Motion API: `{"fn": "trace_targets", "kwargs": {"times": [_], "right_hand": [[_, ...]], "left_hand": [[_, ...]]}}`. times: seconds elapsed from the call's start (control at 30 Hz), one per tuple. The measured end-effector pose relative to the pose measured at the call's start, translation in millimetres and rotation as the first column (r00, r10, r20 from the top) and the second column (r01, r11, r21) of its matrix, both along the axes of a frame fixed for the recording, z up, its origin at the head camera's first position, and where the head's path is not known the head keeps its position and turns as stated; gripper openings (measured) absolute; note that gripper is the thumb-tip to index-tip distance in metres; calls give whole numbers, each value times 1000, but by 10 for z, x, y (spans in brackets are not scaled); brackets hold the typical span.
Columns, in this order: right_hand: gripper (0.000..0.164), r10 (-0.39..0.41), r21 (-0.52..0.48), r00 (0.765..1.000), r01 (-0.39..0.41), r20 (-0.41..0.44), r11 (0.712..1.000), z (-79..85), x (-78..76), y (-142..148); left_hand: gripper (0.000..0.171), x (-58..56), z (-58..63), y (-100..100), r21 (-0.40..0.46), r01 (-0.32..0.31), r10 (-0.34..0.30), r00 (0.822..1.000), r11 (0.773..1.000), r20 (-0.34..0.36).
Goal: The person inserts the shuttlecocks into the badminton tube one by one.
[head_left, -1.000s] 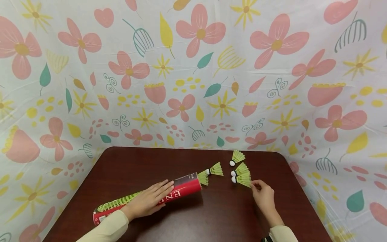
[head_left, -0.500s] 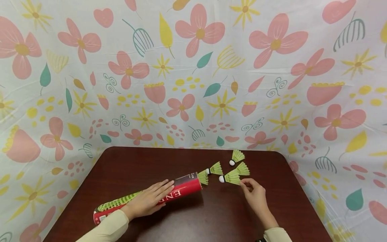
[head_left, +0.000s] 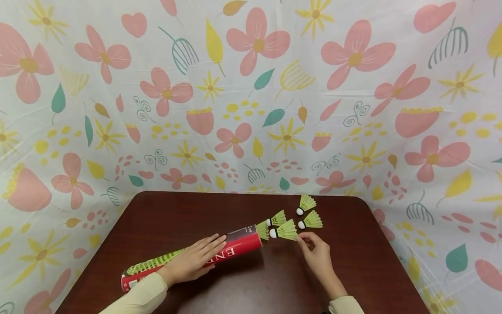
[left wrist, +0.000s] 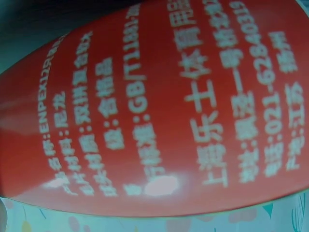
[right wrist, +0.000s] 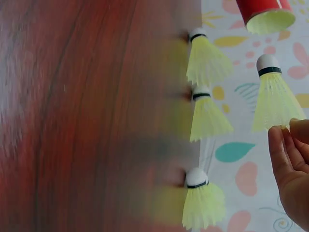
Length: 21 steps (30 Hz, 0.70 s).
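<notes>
A red shuttlecock tube (head_left: 243,245) with a dark panel and white letters lies slanted on the table. My left hand (head_left: 193,257) holds it across the middle, fingers over the top and thumb along the near side. The skirt of a yellow-green shuttlecock (head_left: 262,231) sticks out of its right end. My right hand (head_left: 315,254) pinches another shuttlecock (head_left: 285,230) by the skirt's rim, its white cork pointing at the tube's mouth (right wrist: 271,21). The left wrist view shows only the tube's printed red side (left wrist: 159,111) close up; the left fingers' undersides are hidden.
Three loose shuttlecocks lie on the dark wooden table (head_left: 204,205): one near the tube's mouth (head_left: 279,218), one to its right (head_left: 312,220), and one farther back (head_left: 307,203). A flower-patterned cloth (head_left: 235,109) hangs behind the table.
My right hand has moved left with its shuttlecock, from beside the right-hand shuttlecocks to near the tube's mouth. My left hand and the tube have stayed in place.
</notes>
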State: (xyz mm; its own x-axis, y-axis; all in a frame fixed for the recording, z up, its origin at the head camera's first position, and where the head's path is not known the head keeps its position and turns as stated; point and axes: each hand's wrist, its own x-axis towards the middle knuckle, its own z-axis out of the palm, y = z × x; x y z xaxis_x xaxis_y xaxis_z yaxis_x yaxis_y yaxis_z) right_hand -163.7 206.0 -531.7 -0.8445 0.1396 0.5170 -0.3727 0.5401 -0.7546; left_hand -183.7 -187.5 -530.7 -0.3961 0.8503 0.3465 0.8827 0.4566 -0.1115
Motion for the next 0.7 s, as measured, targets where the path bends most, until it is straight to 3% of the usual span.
{"fn": "trace_targets", "kwargs": {"times": [0.57, 0.7], "right_hand": [[12, 115, -53, 991, -119, -70, 991, 55, 14, -407], [9, 156, -51, 986, -159, -64, 986, -34, -47, -455]], "left_hand": [[94, 16, 19, 39, -7, -5, 5, 1000, 1000, 27], [94, 19, 27, 25, -11, -15, 16, 999, 1000, 30]]}}
